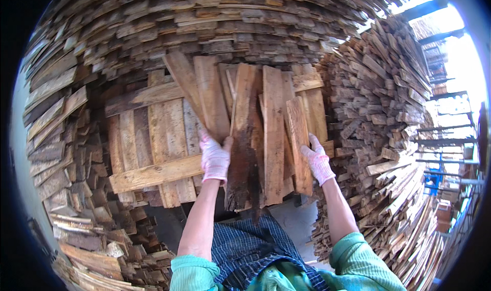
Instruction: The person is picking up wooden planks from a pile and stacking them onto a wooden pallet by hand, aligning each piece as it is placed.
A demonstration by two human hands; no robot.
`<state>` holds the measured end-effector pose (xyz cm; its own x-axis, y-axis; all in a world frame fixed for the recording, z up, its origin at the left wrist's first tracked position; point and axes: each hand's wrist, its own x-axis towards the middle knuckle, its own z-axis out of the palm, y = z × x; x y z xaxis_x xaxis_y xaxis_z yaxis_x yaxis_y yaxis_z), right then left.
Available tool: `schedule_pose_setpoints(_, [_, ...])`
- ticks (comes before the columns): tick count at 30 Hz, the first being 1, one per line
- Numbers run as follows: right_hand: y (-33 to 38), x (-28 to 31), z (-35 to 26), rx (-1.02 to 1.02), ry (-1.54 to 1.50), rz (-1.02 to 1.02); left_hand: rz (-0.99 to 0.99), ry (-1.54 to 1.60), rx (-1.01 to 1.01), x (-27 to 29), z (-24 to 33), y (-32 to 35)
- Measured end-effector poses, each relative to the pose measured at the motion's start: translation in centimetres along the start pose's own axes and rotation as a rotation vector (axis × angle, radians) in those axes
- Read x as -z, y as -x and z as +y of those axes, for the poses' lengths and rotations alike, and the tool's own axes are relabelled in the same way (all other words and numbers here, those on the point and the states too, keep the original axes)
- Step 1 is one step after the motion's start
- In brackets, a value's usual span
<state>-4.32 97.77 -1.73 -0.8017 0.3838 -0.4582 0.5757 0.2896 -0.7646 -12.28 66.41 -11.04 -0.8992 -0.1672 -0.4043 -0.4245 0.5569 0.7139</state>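
- My left grip (215,158) looks closed around the lower ends of the leaning planks (209,86).
- My right grip (316,160) touches the narrow plank (299,145) along its right edge; I cannot tell whether it is closed on it.
- These planks and the dark-stained board (241,163) between my hands lie loose over the slatted panel (169,127), before the stacked wood (240,20).
- I judge I'm gathering or straightening boards; next calls for even pressure from both sides.

Looks down from head height on the near side of the slatted wooden platform (166,125), facing it from close above, spreading wide to plank stacks (378,86) beyond and beside it.
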Motion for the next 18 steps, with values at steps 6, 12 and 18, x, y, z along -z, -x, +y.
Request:
schedule_pose_setpoints(6, [1.9,3.5,-1.3,0.123,0.121,0.193,0.014,-0.025,-0.115,4.3,1.1,-0.3])
schedule_pose_setpoints(12, [-1.0,-6.6,-0.9,0.212,0.436,0.237,0.134,-0.428,-0.229,7.9,8.9,5.2])
schedule_pose_setpoints(18, [-1.3,-12.3,-4.1,-0.125,0.753,0.087,0.043,-0.598,-0.058,-3.0,8.2,4.4])
